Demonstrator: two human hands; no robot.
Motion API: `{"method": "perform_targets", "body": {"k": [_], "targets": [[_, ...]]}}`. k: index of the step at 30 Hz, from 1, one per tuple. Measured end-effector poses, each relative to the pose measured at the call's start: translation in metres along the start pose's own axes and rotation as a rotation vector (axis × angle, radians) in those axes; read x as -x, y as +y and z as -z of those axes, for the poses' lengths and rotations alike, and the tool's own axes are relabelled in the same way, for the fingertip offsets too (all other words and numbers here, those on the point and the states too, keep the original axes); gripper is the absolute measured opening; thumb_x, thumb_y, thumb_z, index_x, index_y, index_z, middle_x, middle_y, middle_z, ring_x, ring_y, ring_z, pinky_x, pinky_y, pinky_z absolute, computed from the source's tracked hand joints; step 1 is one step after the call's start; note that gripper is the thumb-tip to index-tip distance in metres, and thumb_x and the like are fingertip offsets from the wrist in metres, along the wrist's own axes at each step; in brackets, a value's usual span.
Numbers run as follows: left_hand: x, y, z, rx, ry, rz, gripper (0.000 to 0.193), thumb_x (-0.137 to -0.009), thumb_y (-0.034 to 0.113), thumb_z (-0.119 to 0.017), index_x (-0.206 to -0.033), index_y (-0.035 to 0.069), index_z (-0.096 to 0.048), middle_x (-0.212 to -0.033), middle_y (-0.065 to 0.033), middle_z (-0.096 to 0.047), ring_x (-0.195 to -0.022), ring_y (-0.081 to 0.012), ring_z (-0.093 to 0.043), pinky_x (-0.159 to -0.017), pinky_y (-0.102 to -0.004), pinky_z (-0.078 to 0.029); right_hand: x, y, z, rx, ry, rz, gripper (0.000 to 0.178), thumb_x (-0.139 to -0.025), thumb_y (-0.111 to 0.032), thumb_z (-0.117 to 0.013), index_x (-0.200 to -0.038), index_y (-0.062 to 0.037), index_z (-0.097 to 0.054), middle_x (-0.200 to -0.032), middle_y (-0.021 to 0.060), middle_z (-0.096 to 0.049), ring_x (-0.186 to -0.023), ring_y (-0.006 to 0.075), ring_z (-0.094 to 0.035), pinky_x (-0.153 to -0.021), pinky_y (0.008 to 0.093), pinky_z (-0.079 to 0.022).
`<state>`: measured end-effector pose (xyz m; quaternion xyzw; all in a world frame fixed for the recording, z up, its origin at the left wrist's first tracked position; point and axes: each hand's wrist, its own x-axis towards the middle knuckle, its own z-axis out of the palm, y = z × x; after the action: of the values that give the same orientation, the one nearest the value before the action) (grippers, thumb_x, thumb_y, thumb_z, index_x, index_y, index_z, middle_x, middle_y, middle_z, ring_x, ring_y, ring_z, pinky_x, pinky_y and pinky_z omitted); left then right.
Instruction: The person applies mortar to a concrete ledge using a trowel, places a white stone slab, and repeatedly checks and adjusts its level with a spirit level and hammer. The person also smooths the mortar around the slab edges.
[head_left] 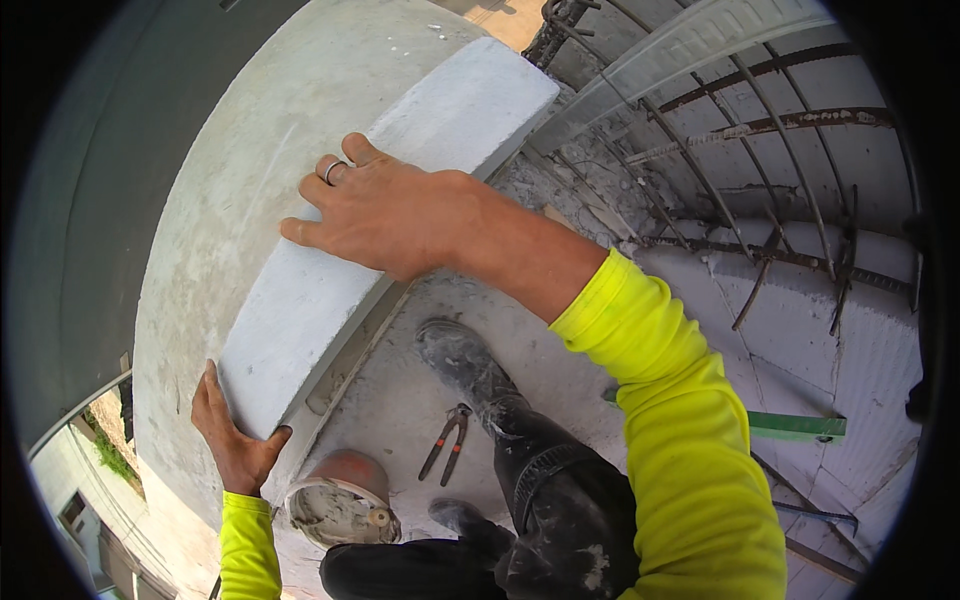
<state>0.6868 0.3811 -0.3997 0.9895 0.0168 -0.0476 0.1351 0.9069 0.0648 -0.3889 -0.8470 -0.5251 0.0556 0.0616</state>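
Note:
A long white lightweight concrete block (300,300) lies along a curved concrete ledge (215,215). Across the middle of its top face is my right hand (385,215), a ring on one finger. Its fingers bend at the block's far edge, and the thumb is hidden underneath. My left hand (235,435) clasps the block's near-left end, with the fingers along one side and the thumb at the near corner. Close beside that hand, on the floor, stands a reddish bucket (350,475) of grey mortar, a tool handle showing at its rim.
Red-and-black-handled pincers (445,443) lie on the floor by my dusty boot (455,355). Rusty rebar (780,125) stands at the right, near a pale metal strip (690,60). White blocks (790,320) and a green bar (795,427) are lower right. Left of the ledge is a drop.

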Motion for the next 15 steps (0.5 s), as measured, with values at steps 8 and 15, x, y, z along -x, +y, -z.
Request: {"method": "perform_targets", "body": {"k": [8, 15], "targets": [[0.001, 0.008, -0.019, -0.021, -0.006, -0.007, 0.127, -0.049, 0.032, -0.088, -0.159, 0.007, -0.027, -0.155, -0.0215, -0.038, -0.139, -0.0425, -0.035, -0.115, -0.055, -0.028, 0.01, 0.01, -0.01, 0.034, -0.036, -0.029, 0.071, -0.082, 0.003, -0.069, -0.148, -0.0148, -0.05, -0.136, 0.0211, -0.057, -0.133, 0.0358, -0.052, -0.115, 0.0566, -0.033], [0.011, 0.016, -0.03, -0.051, 0.0, -0.045, 0.126, -0.057, 0.052, -0.087, -0.16, 0.008, -0.027, -0.153, -0.0227, -0.038, -0.139, -0.0424, -0.036, -0.115, -0.0556, -0.028, 0.016, 0.011, -0.015, 0.046, -0.043, -0.014, 0.074, -0.081, 0.0, -0.071, -0.149, -0.0191, -0.049, -0.14, 0.0183, -0.056, -0.134, 0.0343, -0.052, -0.114, 0.0573, -0.034]]}}
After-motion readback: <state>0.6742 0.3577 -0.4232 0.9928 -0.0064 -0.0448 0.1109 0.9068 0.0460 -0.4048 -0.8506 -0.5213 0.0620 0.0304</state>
